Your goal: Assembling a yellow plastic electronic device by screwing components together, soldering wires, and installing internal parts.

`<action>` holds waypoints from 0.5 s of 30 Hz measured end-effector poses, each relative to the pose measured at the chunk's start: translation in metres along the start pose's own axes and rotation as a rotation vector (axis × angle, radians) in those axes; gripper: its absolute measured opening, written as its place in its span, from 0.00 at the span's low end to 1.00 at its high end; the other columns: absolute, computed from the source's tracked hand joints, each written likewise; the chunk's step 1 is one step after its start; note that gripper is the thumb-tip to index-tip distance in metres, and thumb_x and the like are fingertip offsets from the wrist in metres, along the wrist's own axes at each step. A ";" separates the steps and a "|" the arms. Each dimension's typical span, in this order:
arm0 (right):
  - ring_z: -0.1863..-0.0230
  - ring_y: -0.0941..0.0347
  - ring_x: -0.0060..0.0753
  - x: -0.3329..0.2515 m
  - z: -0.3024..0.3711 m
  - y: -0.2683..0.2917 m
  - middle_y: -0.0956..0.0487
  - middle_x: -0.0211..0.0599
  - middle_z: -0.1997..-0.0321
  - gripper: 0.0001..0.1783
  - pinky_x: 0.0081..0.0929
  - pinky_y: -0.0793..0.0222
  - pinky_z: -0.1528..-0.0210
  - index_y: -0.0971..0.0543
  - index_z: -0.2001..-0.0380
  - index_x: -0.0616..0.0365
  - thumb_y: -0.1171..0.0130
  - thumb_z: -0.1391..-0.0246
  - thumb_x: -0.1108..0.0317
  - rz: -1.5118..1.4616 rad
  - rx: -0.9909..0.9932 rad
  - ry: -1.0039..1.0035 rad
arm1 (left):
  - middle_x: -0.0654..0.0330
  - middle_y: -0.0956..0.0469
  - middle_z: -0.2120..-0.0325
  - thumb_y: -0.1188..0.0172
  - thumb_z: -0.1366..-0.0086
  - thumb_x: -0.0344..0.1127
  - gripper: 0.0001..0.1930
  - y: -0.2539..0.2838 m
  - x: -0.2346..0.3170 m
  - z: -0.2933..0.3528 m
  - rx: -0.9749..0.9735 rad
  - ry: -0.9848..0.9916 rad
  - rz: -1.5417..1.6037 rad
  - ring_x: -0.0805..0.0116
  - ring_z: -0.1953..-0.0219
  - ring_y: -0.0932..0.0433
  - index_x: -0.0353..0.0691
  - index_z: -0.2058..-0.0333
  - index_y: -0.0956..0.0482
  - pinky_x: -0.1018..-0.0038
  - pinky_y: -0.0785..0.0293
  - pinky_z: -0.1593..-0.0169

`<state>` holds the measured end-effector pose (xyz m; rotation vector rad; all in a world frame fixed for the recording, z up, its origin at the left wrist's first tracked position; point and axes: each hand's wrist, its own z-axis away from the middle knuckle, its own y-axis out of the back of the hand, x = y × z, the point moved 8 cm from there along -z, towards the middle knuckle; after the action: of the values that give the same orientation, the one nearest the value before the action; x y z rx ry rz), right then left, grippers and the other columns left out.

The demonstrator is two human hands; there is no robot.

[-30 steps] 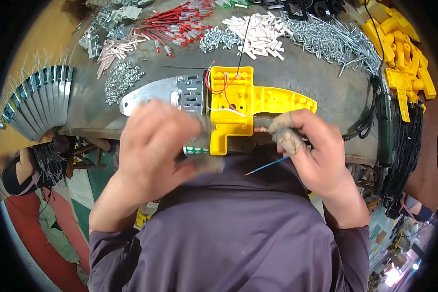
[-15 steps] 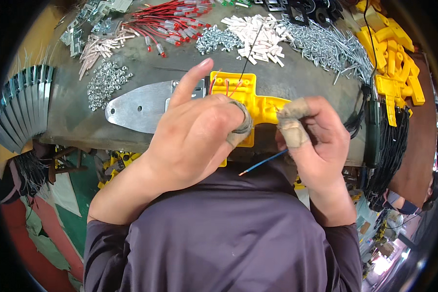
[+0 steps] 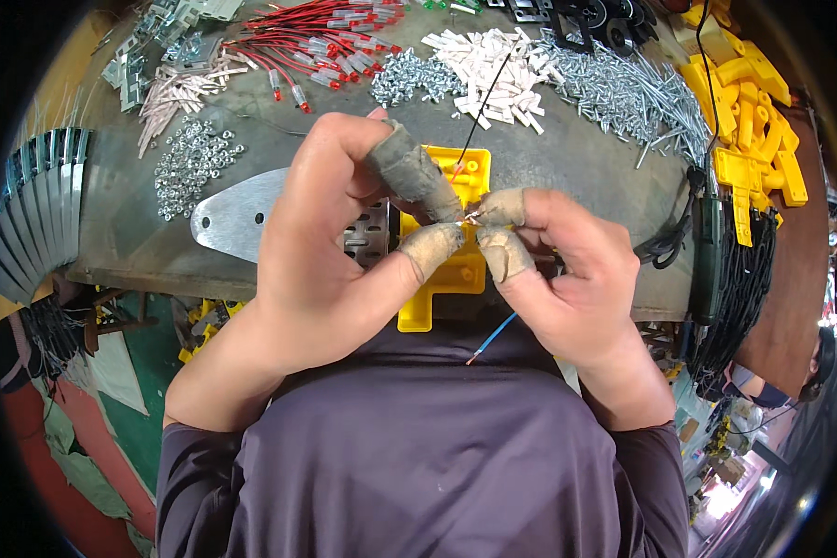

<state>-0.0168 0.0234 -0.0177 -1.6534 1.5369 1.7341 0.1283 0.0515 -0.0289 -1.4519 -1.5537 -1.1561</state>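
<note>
My left hand (image 3: 321, 219) and my right hand (image 3: 577, 265) come together over a yellow plastic housing (image 3: 418, 312), tape wrapped round their thumbs and index fingers. Between the pinched fingertips shows a bit of bare, copper-coloured wire end (image 3: 471, 219). A blue wire (image 3: 496, 338) with a bared tip hangs below my right hand. To the left of the housing lies a flat metal sole plate (image 3: 231, 221), rounded at its far left end and partly hidden by my left hand. A black wire (image 3: 483, 107) rises out of the housing's upper part.
Along the back lie red-wired indicator lamps (image 3: 339, 65), white sleeves (image 3: 498, 79), screws (image 3: 614, 98) and pale sticks (image 3: 181, 98). Small nuts (image 3: 195, 163) are at the left. Yellow housings (image 3: 749, 121) and black cords (image 3: 749, 288) crowd the right. Metal blades (image 3: 51, 200) fan out far left.
My left hand has moved up and its fingers have closed with the thumb at the wire end. My right hand has moved left to meet it. The blue wire's tip hangs lower.
</note>
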 end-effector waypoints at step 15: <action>0.69 0.29 0.14 0.007 -0.006 0.000 0.23 0.29 0.71 0.08 0.14 0.34 0.65 0.26 0.68 0.65 0.41 0.49 0.72 -0.312 -0.072 -0.288 | 0.61 0.28 0.70 0.42 0.54 0.20 0.32 -0.018 0.028 0.003 -0.089 -0.383 -0.467 0.70 0.68 0.26 0.40 0.51 0.47 0.54 0.45 0.40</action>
<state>-0.0163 0.0157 -0.0220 -1.5000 1.0391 1.7773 0.1070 0.0645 -0.0063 -1.4728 -2.2192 -1.2672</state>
